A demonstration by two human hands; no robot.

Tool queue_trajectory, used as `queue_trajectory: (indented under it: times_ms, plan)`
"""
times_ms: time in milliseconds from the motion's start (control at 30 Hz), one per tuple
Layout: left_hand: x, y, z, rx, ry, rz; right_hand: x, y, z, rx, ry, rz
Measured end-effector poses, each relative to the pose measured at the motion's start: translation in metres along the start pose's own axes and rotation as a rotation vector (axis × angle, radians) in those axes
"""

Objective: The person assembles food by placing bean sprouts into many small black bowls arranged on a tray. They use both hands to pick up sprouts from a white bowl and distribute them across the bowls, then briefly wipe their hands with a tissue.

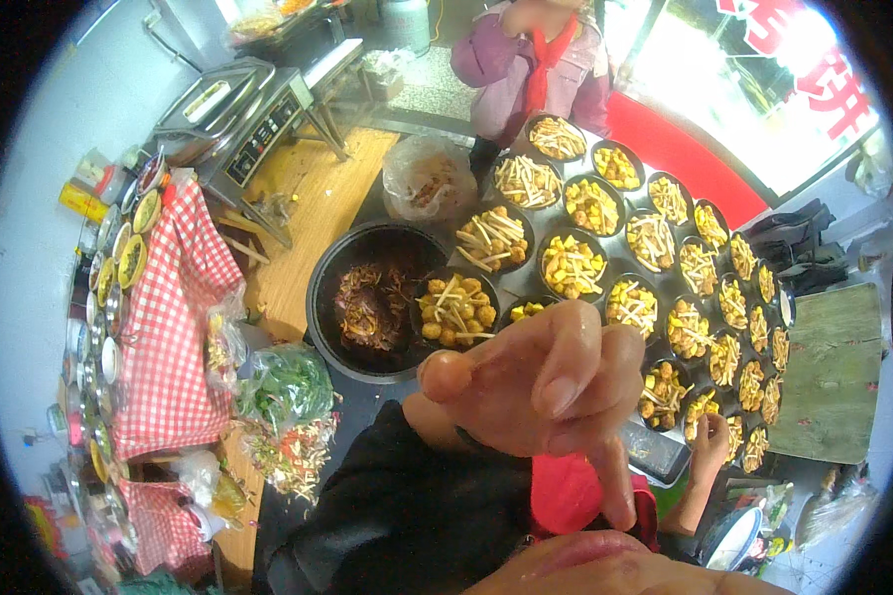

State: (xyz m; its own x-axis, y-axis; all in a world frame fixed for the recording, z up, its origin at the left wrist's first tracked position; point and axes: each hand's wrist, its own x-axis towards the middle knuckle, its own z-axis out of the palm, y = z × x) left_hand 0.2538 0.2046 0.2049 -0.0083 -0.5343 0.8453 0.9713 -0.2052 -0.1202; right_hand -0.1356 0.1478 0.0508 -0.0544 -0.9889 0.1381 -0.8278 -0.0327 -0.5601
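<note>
My left hand (541,382) is raised close up in the middle of the view, its black-sleeved arm rising from the lower left. Its fingers are apart and loosely bent, with one pointing down, and I see nothing in them. Behind it a dark bowl of browned balls and pale sticks (454,309) partly shows. Many similar bowls, with yellow chunks and pale strips (574,265), stand close together on a table. To their left sits a large black pot (319,319) of dark reddish shredded food. My right hand is out of sight.
Another person's hand (709,441) reaches over a bowl, near a red cap (566,494). A person in a purple top (481,55) stands at the far side. Left are a red-checked cloth (174,337), bagged greens (286,387) and a metal appliance (258,129).
</note>
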Motion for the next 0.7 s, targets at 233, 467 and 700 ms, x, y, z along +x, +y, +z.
queue_trajectory:
  times_ms: [233, 467, 700]
  plan:
    - [0.003, 0.002, -0.013, 0.04, 0.003, 0.107, 0.006, -0.008, 0.015, -0.033, -0.003, -0.003]
    - [0.007, 0.03, -0.013, 0.033, 0.136, -0.027, 0.01, -0.012, 0.035, 0.012, -0.065, 0.059]
    - [0.003, 0.038, -0.034, 0.042, 0.12, 0.084, 0.014, -0.015, 0.051, 0.027, -0.107, 0.013]
